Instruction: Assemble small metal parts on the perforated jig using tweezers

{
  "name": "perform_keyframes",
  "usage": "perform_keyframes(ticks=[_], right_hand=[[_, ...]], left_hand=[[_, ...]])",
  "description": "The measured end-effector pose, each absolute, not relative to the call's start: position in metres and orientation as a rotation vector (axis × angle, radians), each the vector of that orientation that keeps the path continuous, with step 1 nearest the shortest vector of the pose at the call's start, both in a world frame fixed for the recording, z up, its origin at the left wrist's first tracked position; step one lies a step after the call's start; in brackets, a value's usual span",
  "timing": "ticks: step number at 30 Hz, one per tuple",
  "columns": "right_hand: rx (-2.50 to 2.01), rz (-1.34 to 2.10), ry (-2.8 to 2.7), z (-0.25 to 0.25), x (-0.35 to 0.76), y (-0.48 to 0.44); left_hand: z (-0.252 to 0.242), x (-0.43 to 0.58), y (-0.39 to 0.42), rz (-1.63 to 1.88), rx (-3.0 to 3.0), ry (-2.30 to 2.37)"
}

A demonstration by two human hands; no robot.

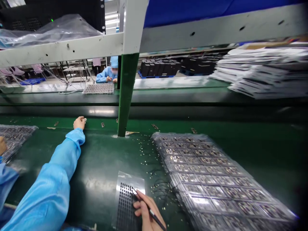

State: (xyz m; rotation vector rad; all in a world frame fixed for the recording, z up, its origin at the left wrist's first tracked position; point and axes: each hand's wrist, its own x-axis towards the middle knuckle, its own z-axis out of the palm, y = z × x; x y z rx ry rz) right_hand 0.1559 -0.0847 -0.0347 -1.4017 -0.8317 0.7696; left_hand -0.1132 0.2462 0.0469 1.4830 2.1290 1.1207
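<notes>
My left hand (79, 123), at the end of an outstretched blue sleeve, pinches a small pale electronic part (85, 120) above the far strip of the green bench. My right hand (149, 210) is closed around black tweezers (154, 216). Their tips are at a clear sheet (137, 183) bearing rows of small black pads (125, 200); whether they grip a pad I cannot make out. Right of that hand lies a stack of clear plastic trays (209, 173) filled with small circuit boards. Tiny pale bits (144, 150) are scattered between sheet and trays.
Several loose small boards, one a dark board (103, 124), lie along the far strip. A green post (126, 96) rises from the bench. At left, a co-worker's hand (2, 146) is by another tray (18, 136). White sheets (262, 72) are stacked behind. Another person (106, 75) sits opposite.
</notes>
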Motion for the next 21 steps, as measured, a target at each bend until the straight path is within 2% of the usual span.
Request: perform_keyframes(ticks=[5, 8, 10, 14, 21], right_hand=[[-1.377, 0.907, -0.777, -0.030, 0.156, -0.089], [-1.371, 0.922, -0.768, -0.026, 0.154, -0.090], [-1.369, 0.899, -0.812, -0.024, 0.154, -0.090], [-1.382, 0.886, -0.895, -0.023, 0.154, -0.091], [-1.410, 0.868, -0.907, -0.022, 0.154, -0.092]], left_hand=[[0.039, -0.058, 0.169, 1.172, 1.517, 1.748], [0.023, -0.022, 0.097, 1.015, 1.407, 1.261], [0.015, -0.003, 0.053, 0.841, 1.329, 1.099], [0.007, 0.018, 0.004, 0.597, 1.296, 0.956], [0.007, 0.022, -0.007, 0.533, 1.452, 0.965]])
